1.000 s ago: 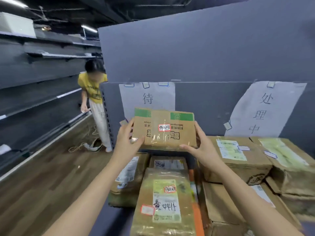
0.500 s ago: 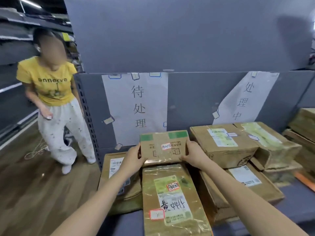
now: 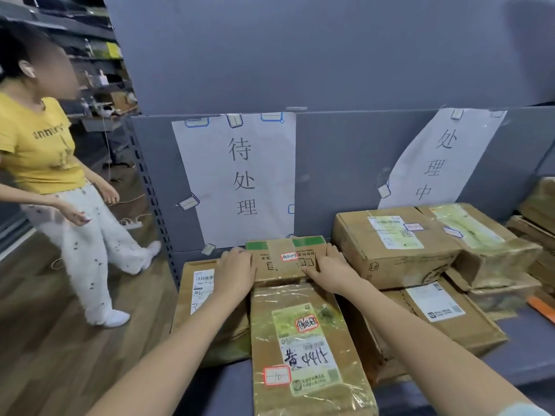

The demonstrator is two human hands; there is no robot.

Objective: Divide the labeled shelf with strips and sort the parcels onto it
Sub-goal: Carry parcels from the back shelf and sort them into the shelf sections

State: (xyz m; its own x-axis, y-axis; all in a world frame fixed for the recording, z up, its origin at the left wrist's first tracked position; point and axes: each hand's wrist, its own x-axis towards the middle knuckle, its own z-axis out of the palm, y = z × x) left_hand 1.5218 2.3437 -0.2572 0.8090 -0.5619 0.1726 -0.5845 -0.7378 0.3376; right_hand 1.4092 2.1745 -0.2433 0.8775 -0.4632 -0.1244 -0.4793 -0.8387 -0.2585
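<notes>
The small parcel (image 3: 285, 259) is a flat brown carton with green patches at its far corners, a band of clear tape down the middle and a red-edged sticker with handwriting on top. It sits at the back of the grey shelf (image 3: 510, 352), right under the white paper sign (image 3: 240, 175) taped to the back panel. Both hands are on it: the left hand (image 3: 237, 270) curls over its left end and the right hand (image 3: 329, 270) grips its right end, thumb lying across the top face. Just in front of it, touching its near edge, lies a long parcel (image 3: 306, 349) wrapped in shiny tape, with a green-and-white label, another red-edged sticker and bold black writing. To the left, partly under the left forearm, is a wider flat carton (image 3: 198, 295) with a barcode label. To the right a bigger box (image 3: 393, 244) stands close beside the small parcel, with a crumpled taped box (image 3: 486, 244) next to it; both rest on lower flat cartons (image 3: 444, 316). A second paper sign (image 3: 435, 163) hangs tilted above them, its lower corner coming loose. More cardboard (image 3: 537, 211) is stacked at the far right. Off to the left, on the wooden floor (image 3: 45, 340), stands a person in a yellow shirt (image 3: 36, 145) and white trousers, near the shelf's perforated upright post (image 3: 150, 199).
</notes>
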